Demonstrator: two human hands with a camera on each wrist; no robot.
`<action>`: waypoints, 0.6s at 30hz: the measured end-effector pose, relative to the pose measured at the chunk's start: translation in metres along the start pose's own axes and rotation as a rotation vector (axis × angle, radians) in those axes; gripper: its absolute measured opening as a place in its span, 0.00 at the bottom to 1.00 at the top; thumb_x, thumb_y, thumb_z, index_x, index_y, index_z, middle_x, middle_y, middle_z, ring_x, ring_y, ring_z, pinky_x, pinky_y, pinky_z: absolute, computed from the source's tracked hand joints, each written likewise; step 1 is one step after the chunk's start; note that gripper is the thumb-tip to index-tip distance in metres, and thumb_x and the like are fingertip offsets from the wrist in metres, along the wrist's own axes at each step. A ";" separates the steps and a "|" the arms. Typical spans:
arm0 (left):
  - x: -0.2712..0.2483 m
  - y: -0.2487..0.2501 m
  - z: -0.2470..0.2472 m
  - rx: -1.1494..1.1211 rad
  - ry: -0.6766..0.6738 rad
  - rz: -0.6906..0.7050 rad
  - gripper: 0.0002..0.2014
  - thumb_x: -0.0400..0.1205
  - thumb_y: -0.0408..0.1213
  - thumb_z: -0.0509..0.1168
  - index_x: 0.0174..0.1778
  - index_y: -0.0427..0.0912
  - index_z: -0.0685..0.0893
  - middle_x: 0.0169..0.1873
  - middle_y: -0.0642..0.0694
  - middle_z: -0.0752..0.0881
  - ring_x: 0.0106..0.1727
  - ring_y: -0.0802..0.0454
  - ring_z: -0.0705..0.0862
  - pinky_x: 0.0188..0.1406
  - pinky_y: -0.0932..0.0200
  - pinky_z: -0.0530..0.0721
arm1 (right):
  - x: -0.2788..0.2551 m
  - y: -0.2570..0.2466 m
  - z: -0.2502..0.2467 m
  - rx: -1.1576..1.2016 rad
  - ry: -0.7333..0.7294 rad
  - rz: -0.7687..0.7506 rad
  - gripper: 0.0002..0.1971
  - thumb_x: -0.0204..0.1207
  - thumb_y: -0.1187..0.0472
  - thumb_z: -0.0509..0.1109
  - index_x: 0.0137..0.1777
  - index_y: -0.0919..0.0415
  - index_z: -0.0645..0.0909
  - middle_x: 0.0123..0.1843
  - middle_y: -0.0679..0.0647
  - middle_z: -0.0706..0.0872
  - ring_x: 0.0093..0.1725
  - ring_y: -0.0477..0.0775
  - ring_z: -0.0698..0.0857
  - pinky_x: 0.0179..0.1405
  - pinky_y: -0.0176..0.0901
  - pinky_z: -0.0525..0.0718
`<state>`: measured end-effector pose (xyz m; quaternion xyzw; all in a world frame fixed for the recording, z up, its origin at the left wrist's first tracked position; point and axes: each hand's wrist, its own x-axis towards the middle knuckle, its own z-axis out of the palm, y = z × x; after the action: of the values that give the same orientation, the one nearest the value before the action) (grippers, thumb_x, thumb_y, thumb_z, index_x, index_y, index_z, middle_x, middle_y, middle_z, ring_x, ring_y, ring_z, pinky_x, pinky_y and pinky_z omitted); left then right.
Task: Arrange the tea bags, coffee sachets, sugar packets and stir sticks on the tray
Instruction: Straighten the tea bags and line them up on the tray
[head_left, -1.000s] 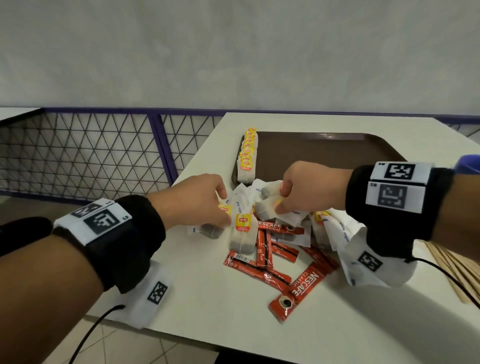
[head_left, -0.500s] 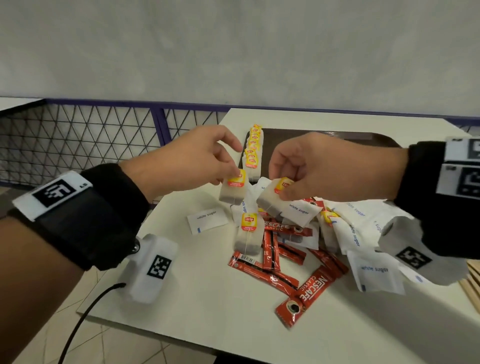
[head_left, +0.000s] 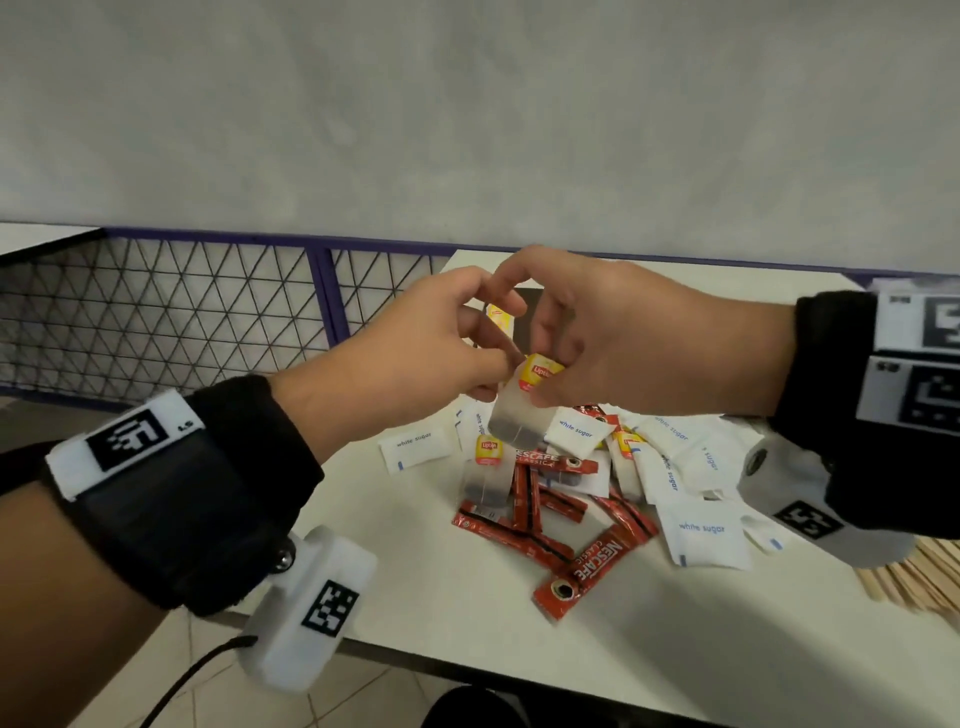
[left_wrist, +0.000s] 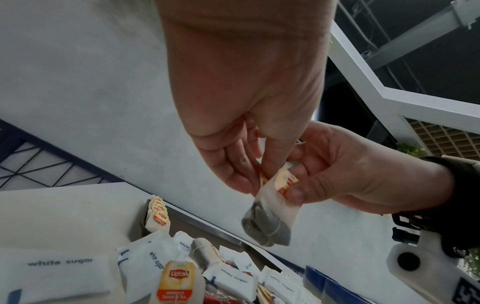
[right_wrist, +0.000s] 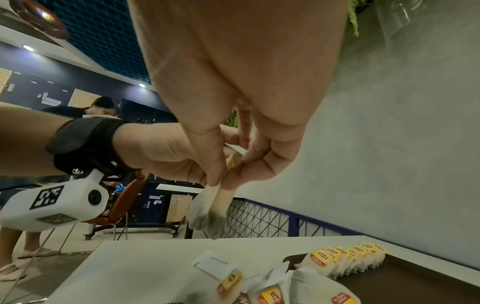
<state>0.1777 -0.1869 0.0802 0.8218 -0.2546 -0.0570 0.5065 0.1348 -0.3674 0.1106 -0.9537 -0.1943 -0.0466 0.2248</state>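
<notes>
We pinch two tea bags (head_left: 519, 410) together in both hands (head_left: 524, 358) above the pile; tray row (right_wrist: 348, 260) lies ahead.

One tray (right_wrist: 415, 273); two hands; other items overlap, uncountable.

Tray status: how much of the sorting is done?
Early. Done: one row of Lipton tea bags stands along the tray's edge. In hand: left hand and right hand pinch tea bags together above the pile. Left on the table: loose tea bags, Nescafe sachets, white sugar packets and stir sticks. None of those three kinds visibly on the tray.
</notes>
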 end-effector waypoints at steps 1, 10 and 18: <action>-0.003 0.002 -0.001 -0.004 -0.004 -0.003 0.20 0.78 0.20 0.70 0.61 0.46 0.82 0.42 0.41 0.93 0.44 0.43 0.93 0.47 0.47 0.93 | -0.004 -0.002 -0.001 -0.018 0.003 -0.004 0.32 0.70 0.58 0.85 0.67 0.40 0.70 0.45 0.44 0.85 0.39 0.52 0.89 0.36 0.56 0.90; -0.028 0.023 -0.003 -0.147 -0.020 -0.045 0.16 0.82 0.36 0.73 0.64 0.43 0.80 0.45 0.38 0.94 0.47 0.38 0.93 0.55 0.41 0.92 | -0.013 -0.023 -0.011 -0.088 -0.032 -0.030 0.32 0.71 0.60 0.84 0.70 0.45 0.71 0.40 0.46 0.87 0.32 0.42 0.83 0.28 0.29 0.78; -0.028 0.024 -0.002 -0.113 0.001 -0.018 0.23 0.74 0.27 0.78 0.63 0.44 0.80 0.41 0.42 0.94 0.45 0.44 0.93 0.49 0.52 0.91 | -0.011 -0.022 -0.009 -0.058 -0.021 0.000 0.30 0.70 0.57 0.85 0.69 0.46 0.74 0.43 0.45 0.88 0.37 0.45 0.85 0.32 0.33 0.78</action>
<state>0.1459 -0.1804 0.0969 0.7942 -0.2431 -0.0754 0.5517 0.1162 -0.3566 0.1258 -0.9603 -0.1950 -0.0424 0.1950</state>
